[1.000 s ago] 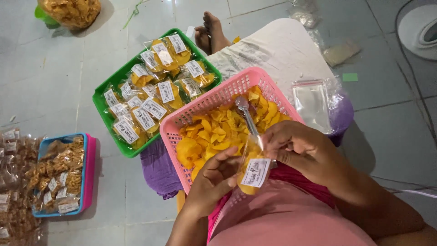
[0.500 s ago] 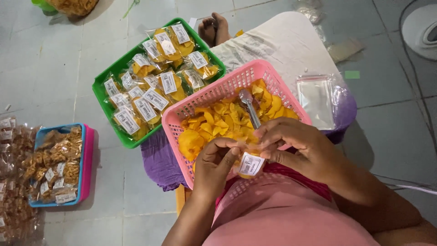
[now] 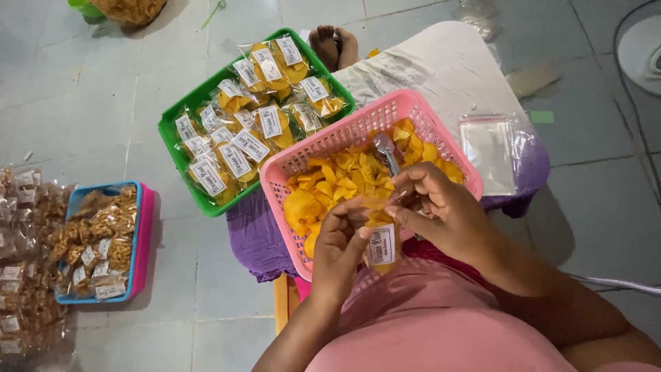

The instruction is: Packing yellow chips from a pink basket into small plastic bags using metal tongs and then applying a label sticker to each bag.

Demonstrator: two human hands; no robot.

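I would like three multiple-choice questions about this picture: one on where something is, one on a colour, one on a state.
1. Where does the metal spoon lie?
A. in the pink basket
B. in the green basket
C. on the floor

2. What colour is the tray of brown snack packets at the left?
A. green
B. blue
C. white

3. How is the small labelled bag held?
A. by the left hand alone
B. by both hands
C. by no hand

Answers: 1 A, the spoon rests on the yellow chips in the pink basket. 2 B, its rim is blue. 3 B, the left hand and right hand both grip the bag's top.
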